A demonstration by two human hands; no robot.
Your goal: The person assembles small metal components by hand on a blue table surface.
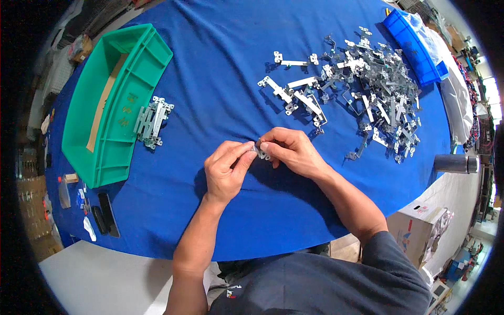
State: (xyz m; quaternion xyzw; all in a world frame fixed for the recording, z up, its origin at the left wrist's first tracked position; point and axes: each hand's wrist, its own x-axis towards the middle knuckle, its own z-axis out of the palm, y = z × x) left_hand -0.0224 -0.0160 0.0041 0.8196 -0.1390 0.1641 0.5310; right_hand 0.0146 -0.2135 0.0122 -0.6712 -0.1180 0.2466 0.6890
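Near the middle of the blue cloth, my left hand (227, 167) and my right hand (291, 149) meet, fingertips pinched together. Between them is a small metal bracket (261, 152), mostly hidden by the fingers. Both hands grip it, one from each side. To the right lies a big loose heap of metal brackets (386, 89), thin silver strips with bent, holed ends. A few single brackets (302, 82) are scattered at the heap's left edge. On the left, a neat stack of similar brackets (152, 122) lies beside the green bin.
A green plastic bin (144, 68) stands on the left, and a blue bin (412, 50) with clear plastic at the far right. A phone (108, 214) and a dark case lie at the lower left. A metal flask (455, 163) is at the right edge, above a cardboard box (415, 231).
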